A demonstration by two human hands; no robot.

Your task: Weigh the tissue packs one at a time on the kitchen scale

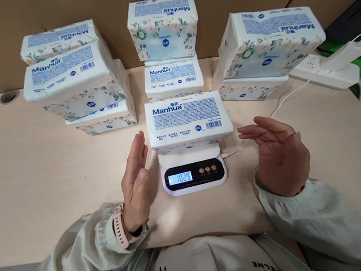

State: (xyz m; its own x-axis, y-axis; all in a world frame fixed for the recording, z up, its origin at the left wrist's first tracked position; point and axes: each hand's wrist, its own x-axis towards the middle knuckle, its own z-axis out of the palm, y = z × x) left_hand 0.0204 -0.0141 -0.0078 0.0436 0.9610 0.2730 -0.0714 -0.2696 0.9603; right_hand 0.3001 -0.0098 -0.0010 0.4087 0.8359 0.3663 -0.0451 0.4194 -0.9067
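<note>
A white Manhua tissue pack [188, 118] with blue print rests on a small white digital kitchen scale [196, 180], hiding most of its platform. The lit display reads about 102.9. My left hand [136, 185] is held upright just left of the pack, fingers straight and together, palm facing it, with a gap between. To the right, my right hand [278, 155] is raised off the pack with fingers stretched out and nothing in it. Neither hand touches the pack or the scale.
Stacked tissue packs stand at the left [70, 79], back middle [164, 33] and right [269, 45] of the wooden table [56, 190]. A white cable [291, 91] runs from the scale toward a power strip [329, 68]. Brown cardboard [110, 28] closes off the back.
</note>
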